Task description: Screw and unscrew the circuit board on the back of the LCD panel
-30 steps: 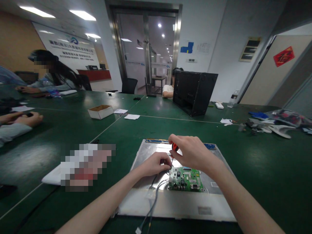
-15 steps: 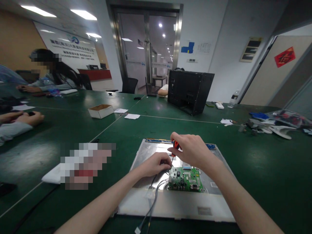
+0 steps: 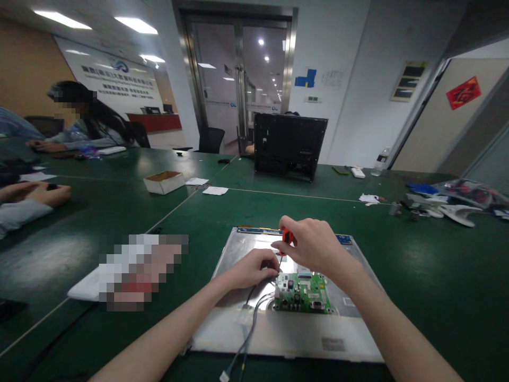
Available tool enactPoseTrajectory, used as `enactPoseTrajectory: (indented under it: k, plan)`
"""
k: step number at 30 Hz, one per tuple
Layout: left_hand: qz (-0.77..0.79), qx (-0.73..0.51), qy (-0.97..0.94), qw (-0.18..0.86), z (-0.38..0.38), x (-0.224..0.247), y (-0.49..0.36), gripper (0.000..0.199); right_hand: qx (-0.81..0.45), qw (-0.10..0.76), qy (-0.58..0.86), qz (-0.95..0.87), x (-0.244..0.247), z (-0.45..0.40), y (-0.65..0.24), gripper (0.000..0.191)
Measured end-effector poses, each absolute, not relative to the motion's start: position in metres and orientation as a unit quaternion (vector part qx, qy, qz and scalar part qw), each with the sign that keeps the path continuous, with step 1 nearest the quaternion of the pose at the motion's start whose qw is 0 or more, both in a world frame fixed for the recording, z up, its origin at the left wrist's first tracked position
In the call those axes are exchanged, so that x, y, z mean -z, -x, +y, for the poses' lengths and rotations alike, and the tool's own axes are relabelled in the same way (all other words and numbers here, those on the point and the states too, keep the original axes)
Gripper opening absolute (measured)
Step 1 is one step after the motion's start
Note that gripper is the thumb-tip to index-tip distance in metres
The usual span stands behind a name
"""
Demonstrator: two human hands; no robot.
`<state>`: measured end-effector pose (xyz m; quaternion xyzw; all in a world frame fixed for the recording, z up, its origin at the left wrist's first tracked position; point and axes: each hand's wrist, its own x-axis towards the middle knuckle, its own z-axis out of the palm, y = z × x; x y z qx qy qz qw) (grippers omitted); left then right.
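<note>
A metal-backed panel (image 3: pixel 222 329) lies flat on the green table, with a green circuit board (image 3: pixel 304 293) on it. My right hand (image 3: pixel 308 244) is closed round the red and black handle of a screwdriver (image 3: pixel 287 237), whose shaft points down at the board's upper left corner. Beside that tip my left hand (image 3: pixel 260 267) has its fingers pinched together; what they hold, if anything, is too small to make out. Grey cables (image 3: pixel 254 323) run from the board's left side over the panel's front edge to a white connector (image 3: pixel 225 376).
Across the table (image 3: pixel 119 212) stands a black monitor casing (image 3: pixel 290 146). An open box (image 3: pixel 164 182) and papers are at mid-left, a white packet (image 3: pixel 85 285) nearer. Another person's hands (image 3: pixel 50 193) are at far left. Plastic parts and a bag (image 3: pixel 469 192) lie right.
The black casing at the back has turned and shifted left, so its broad face shows more squarely. My hands and the screwdriver have hardly moved.
</note>
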<state>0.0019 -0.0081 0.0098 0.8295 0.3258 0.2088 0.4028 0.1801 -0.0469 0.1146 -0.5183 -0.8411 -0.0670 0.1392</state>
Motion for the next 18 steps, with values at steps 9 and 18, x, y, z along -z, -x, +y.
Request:
enactPoseTrajectory:
  k: [9,18]
  plan:
    - [0.312,-0.217,-0.829,0.409,-0.0057,-0.0047,-0.0009,0.009,0.017,0.163,0.472,-0.866,-0.1139,-0.0500,-0.1806,0.018]
    - [0.292,-0.214,-0.847,0.389,-0.0049,-0.0059,0.0002,0.012,0.023,0.163,0.475,-0.865,-0.1137,-0.0491,-0.1809,0.012]
